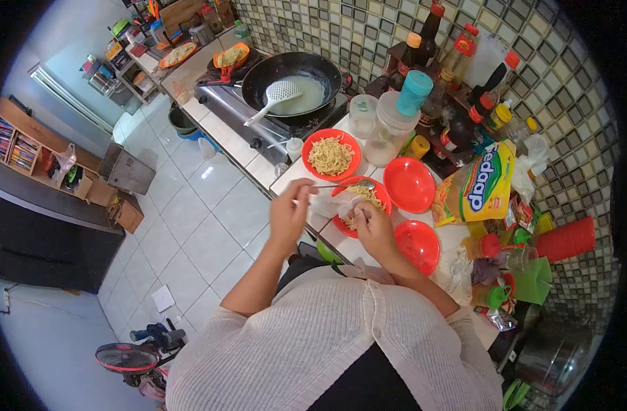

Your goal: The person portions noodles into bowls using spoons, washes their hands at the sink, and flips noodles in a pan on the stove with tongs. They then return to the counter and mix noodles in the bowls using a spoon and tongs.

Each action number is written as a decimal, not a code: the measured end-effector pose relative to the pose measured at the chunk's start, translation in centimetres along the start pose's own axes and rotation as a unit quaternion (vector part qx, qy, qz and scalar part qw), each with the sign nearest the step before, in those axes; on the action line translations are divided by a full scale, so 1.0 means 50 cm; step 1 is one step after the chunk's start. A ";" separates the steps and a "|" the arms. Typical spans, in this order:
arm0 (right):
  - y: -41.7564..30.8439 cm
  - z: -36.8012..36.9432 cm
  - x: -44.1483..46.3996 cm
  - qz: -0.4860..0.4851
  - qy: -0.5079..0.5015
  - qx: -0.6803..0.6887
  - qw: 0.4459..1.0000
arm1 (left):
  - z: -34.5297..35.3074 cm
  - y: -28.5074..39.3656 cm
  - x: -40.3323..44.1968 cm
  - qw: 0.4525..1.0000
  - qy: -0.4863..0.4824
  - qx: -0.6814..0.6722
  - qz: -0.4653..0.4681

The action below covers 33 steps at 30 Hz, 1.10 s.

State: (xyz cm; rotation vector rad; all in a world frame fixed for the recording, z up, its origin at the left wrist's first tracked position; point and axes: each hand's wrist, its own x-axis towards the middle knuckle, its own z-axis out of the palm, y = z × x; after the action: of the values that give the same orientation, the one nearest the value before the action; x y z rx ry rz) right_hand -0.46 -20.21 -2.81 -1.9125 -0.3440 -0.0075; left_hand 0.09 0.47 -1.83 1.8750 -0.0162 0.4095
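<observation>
One silver metal spoon (330, 186) in your left hand (291, 204), clear plastic bag (335, 203) in your right hand (373, 226), fingers clamped on both over yellow noodles (371, 195) in a round red bowl (388, 203): spooning seems underway, calling for steadiness.

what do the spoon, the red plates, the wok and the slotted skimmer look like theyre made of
Spoon: probably stainless steel, smooth, from its grey metallic shine.
Red plates: likely plastic, glossy, given their even bright colour and soft highlights.
Wok: dark metal, perhaps coated, judging by its black surface.
Slotted skimmer: pale and fairly smooth; metal or plastic, its whitish look leaves that open.
</observation>
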 end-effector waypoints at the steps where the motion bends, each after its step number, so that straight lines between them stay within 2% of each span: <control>1: 0.015 0.003 0.002 0.000 0.000 0.000 1.000 | -0.029 -0.005 0.008 0.998 0.001 -0.012 -0.056; 3: 0.046 0.003 0.002 0.019 0.041 0.075 0.996 | -0.066 -0.056 0.012 0.998 -0.007 -0.004 -0.065; 6: 0.043 -0.008 0.006 0.060 0.067 0.154 0.984 | -0.099 -0.072 0.006 0.974 -0.125 0.127 -0.142; 10: 0.032 -0.033 0.002 0.051 0.065 0.193 0.978 | -0.082 -0.085 -0.024 0.967 -0.180 0.144 -0.109; 14: 0.008 -0.063 -0.013 0.034 0.103 0.185 0.977 | -0.062 -0.085 -0.025 0.974 -0.183 0.081 -0.103; 18: -0.014 -0.090 -0.014 0.037 0.111 0.188 0.975 | -0.056 -0.071 -0.010 0.973 -0.187 0.105 -0.080; 23: -0.018 -0.104 -0.014 0.033 0.115 0.161 0.980 | -0.039 -0.057 -0.006 0.976 -0.195 0.063 -0.074; 27: -0.018 -0.104 -0.011 0.030 0.098 0.132 0.986 | -0.008 0.007 -0.028 0.970 -0.213 0.110 -0.035; 29: -0.021 -0.101 -0.007 0.022 0.093 0.136 0.986 | 0.010 0.047 -0.034 0.960 -0.207 0.188 0.017; 33: -0.032 -0.104 -0.003 0.001 0.102 0.112 0.988 | 0.025 0.028 -0.022 0.975 -0.161 0.150 -0.021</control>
State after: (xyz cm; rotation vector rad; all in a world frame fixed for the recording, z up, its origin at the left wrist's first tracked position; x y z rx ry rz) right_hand -0.14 -24.50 0.53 -1.6730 -0.1949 -0.1572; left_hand -0.88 -1.39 -1.20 2.2191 -0.1390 0.0763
